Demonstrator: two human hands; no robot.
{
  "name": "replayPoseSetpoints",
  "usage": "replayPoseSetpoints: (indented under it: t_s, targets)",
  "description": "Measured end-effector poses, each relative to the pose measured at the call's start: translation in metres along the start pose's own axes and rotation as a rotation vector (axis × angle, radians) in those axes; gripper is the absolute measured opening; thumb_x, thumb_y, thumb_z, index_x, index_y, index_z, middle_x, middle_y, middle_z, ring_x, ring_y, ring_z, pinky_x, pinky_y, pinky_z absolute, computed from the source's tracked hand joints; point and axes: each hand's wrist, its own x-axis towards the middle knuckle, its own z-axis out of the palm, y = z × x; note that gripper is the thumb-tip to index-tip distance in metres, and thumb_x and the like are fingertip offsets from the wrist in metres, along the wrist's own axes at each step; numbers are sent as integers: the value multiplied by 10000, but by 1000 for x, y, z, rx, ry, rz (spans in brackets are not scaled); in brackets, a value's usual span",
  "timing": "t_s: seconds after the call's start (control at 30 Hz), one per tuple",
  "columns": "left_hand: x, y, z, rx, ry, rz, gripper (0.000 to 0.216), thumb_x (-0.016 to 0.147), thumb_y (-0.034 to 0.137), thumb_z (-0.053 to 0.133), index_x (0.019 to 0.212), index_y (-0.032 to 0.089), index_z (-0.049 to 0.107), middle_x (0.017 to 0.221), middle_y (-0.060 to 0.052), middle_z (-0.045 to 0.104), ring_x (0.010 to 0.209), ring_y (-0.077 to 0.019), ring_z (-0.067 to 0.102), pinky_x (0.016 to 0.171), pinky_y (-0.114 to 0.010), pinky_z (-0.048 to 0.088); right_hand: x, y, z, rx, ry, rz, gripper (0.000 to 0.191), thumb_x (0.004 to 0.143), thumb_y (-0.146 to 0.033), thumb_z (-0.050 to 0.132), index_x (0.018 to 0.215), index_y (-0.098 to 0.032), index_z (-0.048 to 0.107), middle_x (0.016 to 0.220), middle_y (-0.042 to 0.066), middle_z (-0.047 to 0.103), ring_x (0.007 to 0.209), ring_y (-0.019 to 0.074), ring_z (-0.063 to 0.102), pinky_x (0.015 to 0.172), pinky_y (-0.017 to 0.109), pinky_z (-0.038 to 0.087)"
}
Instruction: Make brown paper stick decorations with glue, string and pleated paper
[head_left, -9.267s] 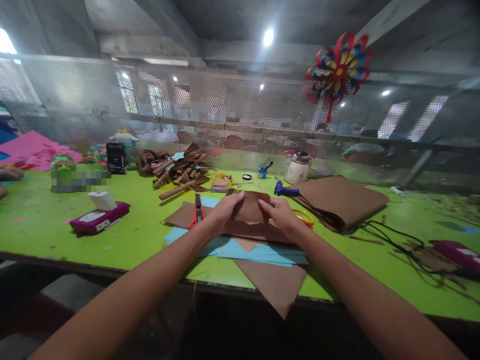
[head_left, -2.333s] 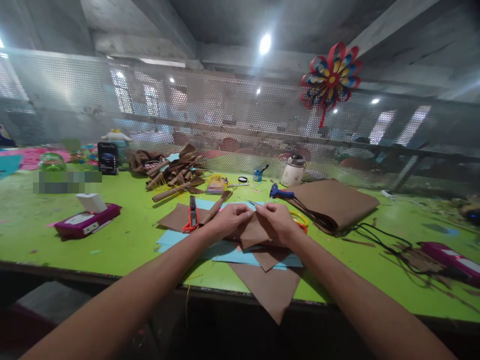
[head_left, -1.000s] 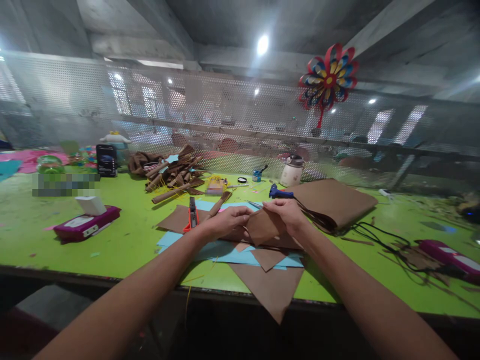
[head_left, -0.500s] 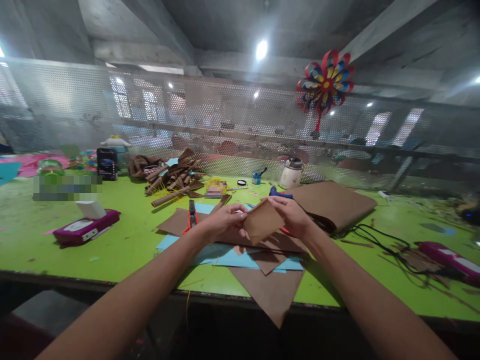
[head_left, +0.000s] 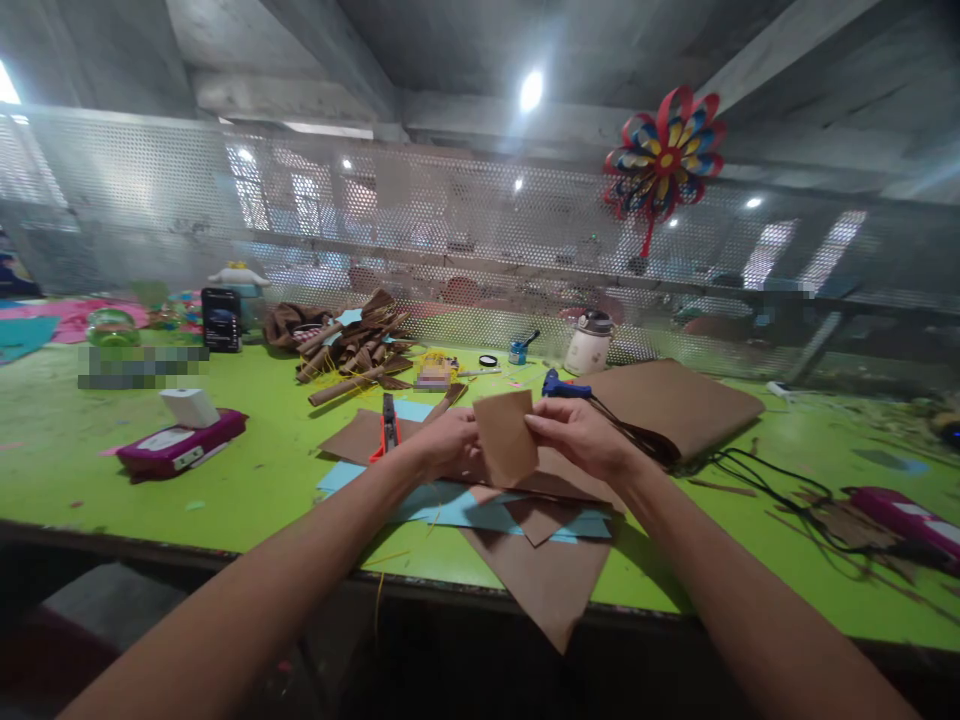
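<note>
A small four-sided piece of brown paper (head_left: pixel 506 438) is held up between my hands, above the table. My left hand (head_left: pixel 452 440) grips its left edge, with some fingers hidden behind it. At the right edge, my right hand (head_left: pixel 574 430) pinches the paper between thumb and fingers. Below lie light blue paper sheets (head_left: pixel 450 508) and larger brown paper sheets (head_left: pixel 536 575), one pointed corner hanging over the table's front edge. A craft knife with an orange-red and black body (head_left: pixel 388 425) rests by my left forearm. Behind my right hand is a blue glue gun (head_left: pixel 564 386).
The green table (head_left: pixel 285 510) carries a pile of rolled brown paper (head_left: pixel 360 350), a phone (head_left: pixel 222 320), purple power strips (head_left: pixel 180 445) at both sides, a white jug (head_left: pixel 589 345) and folded brown paper (head_left: pixel 675 400). Black cables (head_left: pixel 780 490) run at right. A perforated metal screen (head_left: pixel 465 210) stands behind.
Both hands have turned the small brown paper from a slanted position to a more upright one. My right hand's grip has shifted from its top corner to its right edge. The view has shifted slightly.
</note>
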Motion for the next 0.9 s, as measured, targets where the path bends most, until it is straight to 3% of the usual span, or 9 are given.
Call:
replayPoseSetpoints:
  t_s: [0.1, 0.27, 0.33, 0.53, 0.67, 0.77, 0.9]
  targets:
    - [3, 3, -5, -39, 163, 86, 286, 717, 381, 613, 799, 107, 613, 732, -62, 607, 649, -116, 553, 617, -238, 425, 0, 3, -1, -183, -9, 77, 292, 681, -415, 629, 737, -132, 669, 622, 11, 566, 539, 93, 439, 491, 213, 331]
    - [-1, 6, 1, 233, 102, 104, 296, 689, 383, 641, 833, 124, 630, 657, -7, 558, 574, -78, 476, 527, -194, 345, 1, 6, 4, -321, 44, 98, 276, 671, -399, 621, 719, -134, 681, 582, 2, 559, 515, 90, 409, 465, 213, 276]
    - [-1, 4, 2, 326, 107, 139, 253, 661, 329, 669, 811, 129, 630, 628, 5, 555, 554, -77, 461, 523, -203, 331, 2, 6, 7, -319, 92, 88, 250, 656, -370, 631, 699, -128, 677, 575, 0, 561, 514, 89, 414, 477, 217, 287]
    - [1, 4, -2, 351, 295, 241, 146, 626, 219, 666, 723, 121, 617, 616, 5, 566, 573, -92, 489, 572, -230, 370, 7, 14, 2, -161, 247, -5, 226, 597, -273, 678, 774, -133, 675, 607, -3, 589, 543, 100, 470, 555, 245, 359]
    - [-1, 9, 1, 348, 311, 274, 142, 618, 207, 659, 707, 113, 601, 605, 8, 553, 572, -93, 485, 575, -232, 376, 9, 21, -3, -82, 277, -30, 229, 579, -260, 702, 770, -135, 689, 590, -4, 584, 549, 101, 474, 578, 256, 372]
    - [-1, 10, 2, 374, 293, 294, 188, 607, 232, 677, 739, 119, 605, 662, 1, 563, 624, -100, 493, 591, -220, 370, 9, 23, -2, -76, 285, -23, 209, 563, -262, 720, 738, -149, 704, 624, 10, 620, 569, 108, 496, 593, 265, 382]
    - [0, 8, 0, 334, 272, 246, 303, 697, 404, 593, 836, 137, 626, 732, -10, 552, 646, -108, 484, 567, -212, 350, 7, 21, 2, -120, 261, -36, 196, 590, -271, 708, 754, -164, 715, 679, 32, 659, 618, 134, 540, 628, 287, 408]
